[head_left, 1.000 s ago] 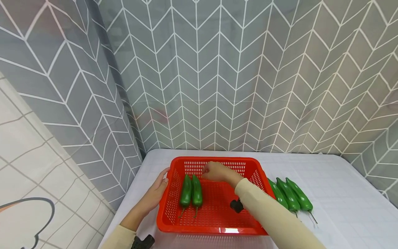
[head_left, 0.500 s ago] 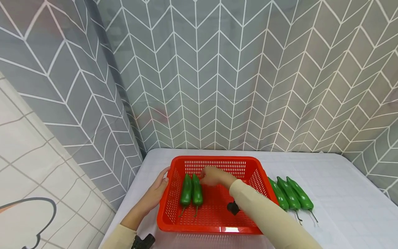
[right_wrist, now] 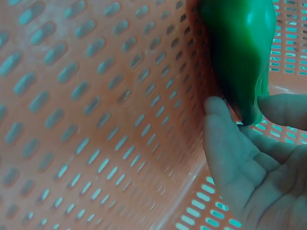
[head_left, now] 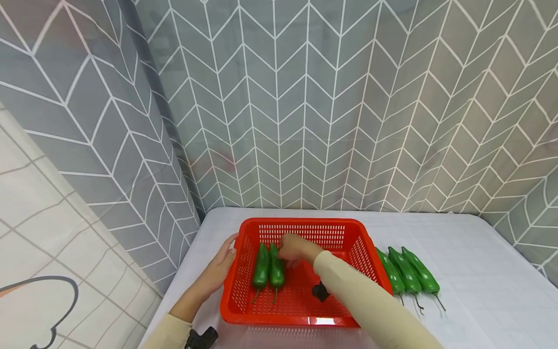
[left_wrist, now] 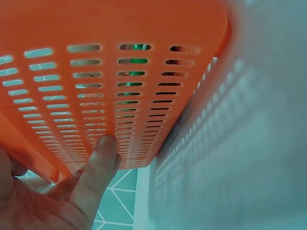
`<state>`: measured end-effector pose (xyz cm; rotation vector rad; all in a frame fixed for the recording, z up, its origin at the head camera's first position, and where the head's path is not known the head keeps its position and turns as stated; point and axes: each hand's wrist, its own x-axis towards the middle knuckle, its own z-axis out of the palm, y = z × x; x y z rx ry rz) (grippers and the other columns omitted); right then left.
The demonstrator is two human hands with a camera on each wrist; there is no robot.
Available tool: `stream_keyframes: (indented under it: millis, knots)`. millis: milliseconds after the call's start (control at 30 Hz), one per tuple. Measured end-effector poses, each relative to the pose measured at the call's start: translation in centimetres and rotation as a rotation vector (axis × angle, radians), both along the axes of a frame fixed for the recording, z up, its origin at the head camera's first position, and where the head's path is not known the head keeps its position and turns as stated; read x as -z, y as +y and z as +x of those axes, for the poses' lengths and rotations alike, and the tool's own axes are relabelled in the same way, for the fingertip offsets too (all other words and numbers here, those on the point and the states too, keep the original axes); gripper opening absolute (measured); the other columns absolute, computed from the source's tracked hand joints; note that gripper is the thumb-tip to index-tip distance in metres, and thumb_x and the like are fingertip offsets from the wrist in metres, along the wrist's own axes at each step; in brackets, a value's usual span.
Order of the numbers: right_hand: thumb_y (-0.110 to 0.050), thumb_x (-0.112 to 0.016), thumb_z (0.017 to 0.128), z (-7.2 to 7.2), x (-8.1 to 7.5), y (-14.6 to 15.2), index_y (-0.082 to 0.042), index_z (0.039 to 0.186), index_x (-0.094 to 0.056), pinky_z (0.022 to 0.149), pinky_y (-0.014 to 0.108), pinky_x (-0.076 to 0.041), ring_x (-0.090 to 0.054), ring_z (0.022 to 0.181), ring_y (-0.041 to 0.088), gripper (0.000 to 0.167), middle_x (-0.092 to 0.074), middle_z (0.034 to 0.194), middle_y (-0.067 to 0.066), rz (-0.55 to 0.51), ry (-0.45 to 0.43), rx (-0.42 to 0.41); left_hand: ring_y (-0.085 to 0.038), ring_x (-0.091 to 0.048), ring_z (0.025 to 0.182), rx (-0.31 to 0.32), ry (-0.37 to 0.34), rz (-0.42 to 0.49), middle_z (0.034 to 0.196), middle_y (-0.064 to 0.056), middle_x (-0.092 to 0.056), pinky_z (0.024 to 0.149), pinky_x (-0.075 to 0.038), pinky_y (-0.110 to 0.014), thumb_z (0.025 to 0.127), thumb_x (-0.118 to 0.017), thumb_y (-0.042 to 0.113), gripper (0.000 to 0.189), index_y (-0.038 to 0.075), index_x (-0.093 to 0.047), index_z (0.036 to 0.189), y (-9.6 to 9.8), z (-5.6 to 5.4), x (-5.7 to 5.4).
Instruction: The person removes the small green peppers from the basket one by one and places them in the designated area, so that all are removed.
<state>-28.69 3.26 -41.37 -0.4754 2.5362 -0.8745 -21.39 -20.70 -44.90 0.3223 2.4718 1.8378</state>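
Two green peppers with long stems lie side by side in a red perforated plastic basket (head_left: 305, 321), tips toward the back. My right hand (head_left: 295, 247) reaches into the basket at the right one of these, a green pepper (head_left: 276, 274). In the right wrist view, thumb and fingers (right_wrist: 218, 139) pinch the narrow tip of that pepper (right_wrist: 242, 43). To its left lies the other green pepper (head_left: 260, 269), which no hand touches. My left hand (head_left: 220, 265) rests against the basket's left side, with straight fingers (left_wrist: 98, 167) on the outer wall (left_wrist: 110, 28).
On the white-covered table (head_left: 475, 261), right of the basket, lie three more green peppers (head_left: 407, 274) in a row. A grey curtain (head_left: 305, 106) with a white zigzag pattern hangs behind the table. White tiles (head_left: 65, 232) show at the left.
My right hand has moved left within the basket, from beside the right-hand pepper onto its tip. The left hand has stayed at the basket's side.
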Motion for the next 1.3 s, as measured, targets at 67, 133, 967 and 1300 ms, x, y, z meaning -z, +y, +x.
stream_keyframes:
  millis: [67,133,967,1300]
  knots:
    - [-0.001,-0.063,0.092,0.0,0.0,-0.2,-0.001,0.073,-0.064,0.055,0.036,-0.060,-0.071,0.061,0.025,0.019,-0.066,0.069,0.011,0.000,0.003,0.007,-0.034,-0.052,0.128,-0.002,0.003,-0.005,0.148,-0.020,-0.047,0.107,-0.044,-0.054,0.112,-0.037,0.023,0.050,0.014,-0.025,0.160,0.0,0.0,0.0]
    - [0.000,-0.062,0.091,0.0,0.0,-0.4,-0.002,0.069,-0.061,0.054,0.037,-0.060,-0.070,0.059,0.025,0.022,-0.065,0.067,0.011,-0.005,0.004,0.009,-0.034,-0.051,0.129,-0.008,0.004,-0.012,0.148,-0.020,-0.047,0.108,-0.042,-0.055,0.112,-0.037,0.023,0.050,0.014,-0.025,0.160,0.0,0.0,-0.1]
    - [0.005,-0.059,0.089,0.6,-0.8,-0.7,-0.003,0.069,-0.060,0.051,0.034,-0.058,-0.062,0.053,0.019,0.021,-0.060,0.063,0.007,0.038,0.076,-0.014,-0.036,-0.051,0.129,-0.006,0.016,-0.021,0.148,-0.021,-0.047,0.108,-0.042,-0.056,0.112,-0.037,0.022,0.050,0.012,-0.026,0.160,0.0,0.2,-0.1]
    - [0.001,-0.063,0.091,1.1,-2.1,0.5,0.004,0.094,-0.070,0.054,0.033,-0.059,-0.069,0.060,0.022,0.008,-0.064,0.075,0.007,0.031,0.121,-0.020,-0.035,-0.054,0.127,-0.008,0.006,-0.013,0.148,-0.021,-0.047,0.105,-0.046,-0.053,0.112,-0.037,0.022,0.050,0.013,-0.026,0.160,0.0,0.1,-0.1]
